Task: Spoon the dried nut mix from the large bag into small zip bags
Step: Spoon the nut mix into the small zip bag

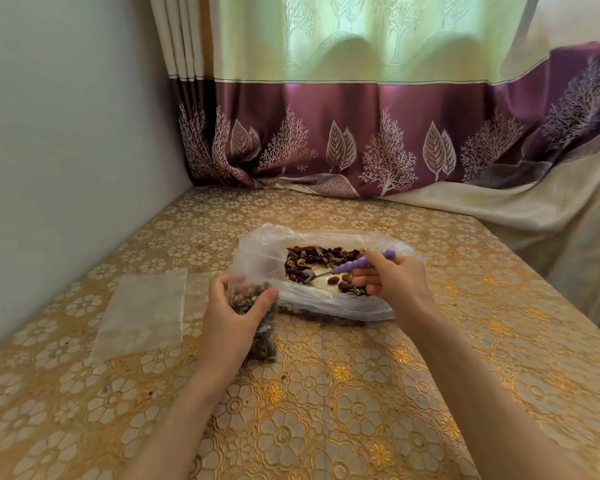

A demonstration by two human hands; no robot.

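A: What's in the containers?

B: The large clear plastic bag (326, 299) lies on its side on the table with the gold floral-embossed cover (361, 393), its mouth wide open. Dark dried nut mix (323, 256) sits along the far side inside, with a few pieces nearer the front. The small clear zip bag (257, 327) stands just left of it, its bottom on the table, packed with the same mix.

A: And the hands?

B: The left hand (234, 317) is wrapped round the small bag near its top — thumb on the right side, fingers behind. The right hand (392, 278) pinches the purple beaded handle of a metal spoon (354, 266), whose bowl is down inside the large bag among the nuts.

A: Anything hard to make out?

B: Whether the spoon bowl carries any mix — I can't tell. The small bag's zip edge blurs into the large bag's plastic behind it. A flat empty clear bag (142, 313) lies left of the left hand, faint against the pattern.

A: Room to move?

B: A wall (66, 150) bounds the table on the left; a green and purple leaf-print curtain (361, 133) hangs behind it. Bare table lies toward the camera and to the right.
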